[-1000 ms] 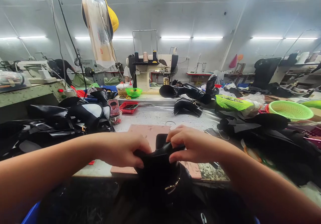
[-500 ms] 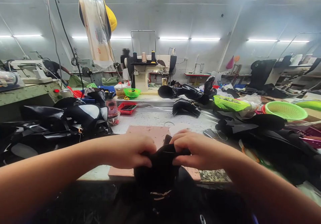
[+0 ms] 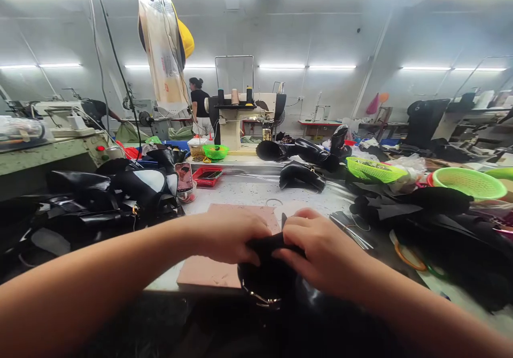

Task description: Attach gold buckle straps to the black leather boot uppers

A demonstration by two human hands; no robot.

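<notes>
Head view: my left hand (image 3: 234,235) and right hand (image 3: 316,248) have closed together, both clamped on the black leather piece (image 3: 268,278); flap now folded down.

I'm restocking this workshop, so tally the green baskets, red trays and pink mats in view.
Green baskets: 3
Red trays: 1
Pink mats: 1
Total: 5
A green rim at the right edge is too cut off to count.

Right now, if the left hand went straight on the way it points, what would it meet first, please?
Probably the right hand: the left hand points across at it, both pinching the black leather piece, almost touching.
</notes>
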